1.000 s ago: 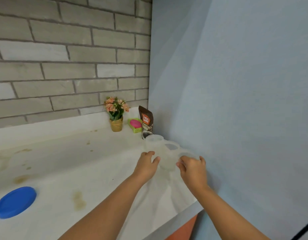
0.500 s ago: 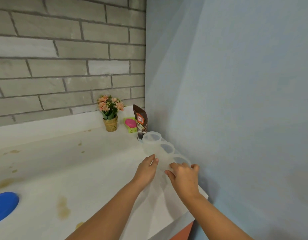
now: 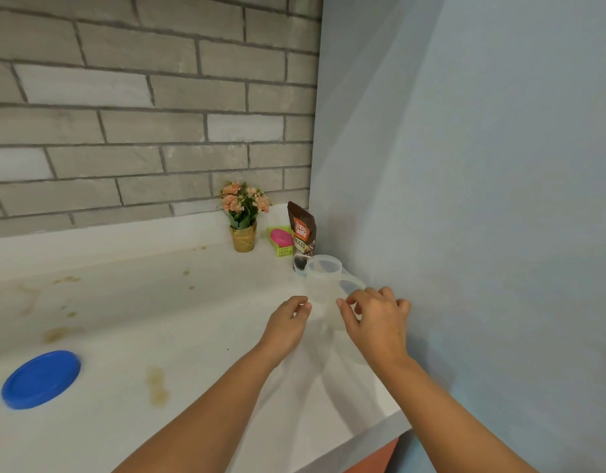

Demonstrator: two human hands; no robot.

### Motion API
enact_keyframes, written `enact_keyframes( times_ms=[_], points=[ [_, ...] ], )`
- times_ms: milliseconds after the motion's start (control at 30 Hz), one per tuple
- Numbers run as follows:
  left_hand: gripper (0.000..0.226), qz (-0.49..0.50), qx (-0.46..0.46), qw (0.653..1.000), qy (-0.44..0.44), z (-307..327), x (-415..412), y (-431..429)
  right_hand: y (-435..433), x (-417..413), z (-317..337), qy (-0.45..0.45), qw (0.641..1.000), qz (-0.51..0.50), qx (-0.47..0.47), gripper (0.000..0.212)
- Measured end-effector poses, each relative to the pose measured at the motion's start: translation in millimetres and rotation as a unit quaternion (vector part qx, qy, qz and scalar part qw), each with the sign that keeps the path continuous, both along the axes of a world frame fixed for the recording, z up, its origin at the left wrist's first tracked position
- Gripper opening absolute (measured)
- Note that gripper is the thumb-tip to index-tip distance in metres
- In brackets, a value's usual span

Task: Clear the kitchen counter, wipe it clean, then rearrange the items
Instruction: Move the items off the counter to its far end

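- One head cam only, wide-angle — looks fwd and down along both forearms.
- Faces the corner of the counter (image 3: 192, 336): brick wall (image 3: 141, 131) beyond the hands, blue wall (image 3: 499, 199) just right of the right hand (image 3: 376, 319).
- Close range — left hand (image 3: 288, 319) sits near frame centre.
- Blue lid (image 3: 40, 378) well left of the left hand, by the frame's left edge.

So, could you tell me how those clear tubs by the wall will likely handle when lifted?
The clear tubs look thin and empty, so probably light and a little bendy. Standing close together, a push on one may well tip or shift its neighbour.
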State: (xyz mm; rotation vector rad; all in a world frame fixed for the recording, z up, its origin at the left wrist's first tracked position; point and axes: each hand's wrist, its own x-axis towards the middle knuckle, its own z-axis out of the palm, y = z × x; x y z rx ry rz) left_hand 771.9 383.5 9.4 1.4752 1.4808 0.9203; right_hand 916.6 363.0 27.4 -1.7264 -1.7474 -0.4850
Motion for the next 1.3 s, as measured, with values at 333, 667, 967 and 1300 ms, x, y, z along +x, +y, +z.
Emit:
enact_keyframes(
  times_ms=[333, 667, 967, 1300],
  points=[
    [0.024, 0.106, 0.065, 0.991, -0.043, 19, -92, -37, -10, -103, 12, 0.064, 0.983, 0.161, -0.056, 0.026],
    [0.017, 0.204, 0.079, 0.976, 0.021, 29, -251, -106, -46, -255, 16, 0.101, 0.933, 0.283, -0.196, 0.029],
    [0.012, 0.236, 0.06, 0.963, 0.114, 25, -377, -173, -74, -364, -10, 0.11, 0.91, 0.273, -0.294, 0.031],
    [0.01, 0.274, -0.045, 0.948, 0.156, 4, -443, -206, -68, -411, -35, 0.093, 0.896, 0.247, -0.357, 0.055]
  ],
)
